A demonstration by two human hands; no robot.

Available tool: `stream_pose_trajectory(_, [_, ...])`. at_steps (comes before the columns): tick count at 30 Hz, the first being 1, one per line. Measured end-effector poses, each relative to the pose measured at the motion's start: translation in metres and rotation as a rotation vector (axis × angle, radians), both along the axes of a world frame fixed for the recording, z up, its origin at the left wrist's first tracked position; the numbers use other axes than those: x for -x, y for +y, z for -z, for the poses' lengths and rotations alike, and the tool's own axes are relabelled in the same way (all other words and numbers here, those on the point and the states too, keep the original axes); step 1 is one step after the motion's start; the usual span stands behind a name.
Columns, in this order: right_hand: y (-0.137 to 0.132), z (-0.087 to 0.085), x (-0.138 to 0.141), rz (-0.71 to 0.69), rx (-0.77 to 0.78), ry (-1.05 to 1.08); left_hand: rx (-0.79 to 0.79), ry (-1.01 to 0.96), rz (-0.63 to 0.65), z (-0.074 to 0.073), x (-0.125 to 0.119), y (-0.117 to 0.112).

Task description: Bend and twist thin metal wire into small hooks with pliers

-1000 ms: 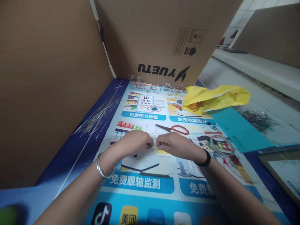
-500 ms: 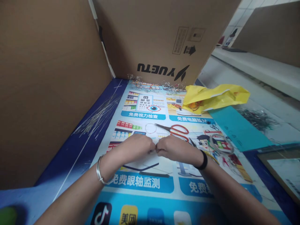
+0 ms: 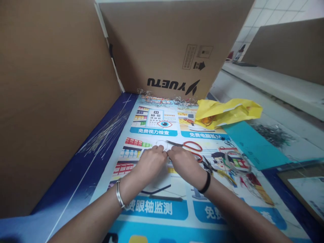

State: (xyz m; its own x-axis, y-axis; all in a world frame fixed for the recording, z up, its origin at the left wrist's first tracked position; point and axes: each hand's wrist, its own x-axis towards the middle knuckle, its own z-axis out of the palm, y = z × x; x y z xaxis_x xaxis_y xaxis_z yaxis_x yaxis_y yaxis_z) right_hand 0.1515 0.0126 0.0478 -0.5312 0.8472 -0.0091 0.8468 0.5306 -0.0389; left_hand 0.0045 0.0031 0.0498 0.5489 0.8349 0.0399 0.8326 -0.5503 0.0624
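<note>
My left hand (image 3: 151,163) and my right hand (image 3: 184,163) meet fingertip to fingertip over a printed poster (image 3: 162,206) on the table. Both are closed in a pinch on something small and thin that I cannot make out. A small loop of thin wire (image 3: 162,144) lies just beyond the fingertips. Red-handled scissors (image 3: 188,146) lie right behind my right hand, blades pointing left. A silver bangle circles my left wrist and a black band my right wrist.
Cardboard walls stand at the left (image 3: 50,94) and at the back (image 3: 167,50). A bundle of thin wires (image 3: 106,133) lies at the left. A yellow bag (image 3: 225,111), pliers (image 3: 215,168), a coil of wire (image 3: 238,158) and a tangle of wire scraps (image 3: 273,132) sit at the right.
Both hands have shifted slightly away from me, toward the scissors and the wire loop, staying pinched together. The camera has tilted a little.
</note>
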Motion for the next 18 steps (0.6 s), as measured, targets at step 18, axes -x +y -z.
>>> stream_pose_trajectory(18, [0.016, 0.037, 0.004, 0.301, 0.638, 1.474, 0.209, -0.858, -0.337, 0.019, 0.013, 0.028])
